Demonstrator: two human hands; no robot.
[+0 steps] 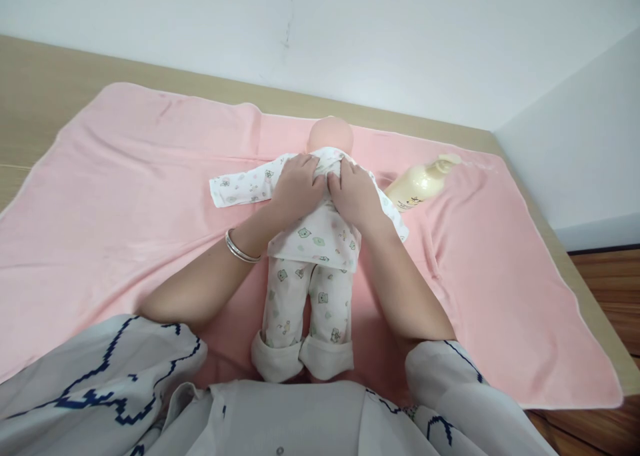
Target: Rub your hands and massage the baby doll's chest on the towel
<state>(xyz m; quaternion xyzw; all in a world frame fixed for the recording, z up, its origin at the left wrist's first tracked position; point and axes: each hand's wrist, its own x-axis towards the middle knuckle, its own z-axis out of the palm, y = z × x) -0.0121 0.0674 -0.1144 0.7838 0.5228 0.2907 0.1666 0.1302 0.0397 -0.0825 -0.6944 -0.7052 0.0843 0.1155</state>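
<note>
A baby doll [330,135] in a white printed top [315,243] and matching trousers [323,303] lies on a pink blanket, its bare head away from me. My left hand [299,184] rests on the upper part of the top, fingers spread and pointing toward the head. Beside it, my right hand [354,193] lies the same way on the other side of the chest or back; which side of the doll faces up I cannot tell. Both thumbs point inward, close together, with creased cloth between them. One long sleeve stretches out to the left; the other is partly behind my right forearm.
A pale yellow pump bottle [417,184] lies tilted on the blanket [150,176], right of the doll. The blanket covers most of a wooden table [45,76]. A white wall [380,49] stands behind it, and brown wood [610,289] shows beyond the right edge.
</note>
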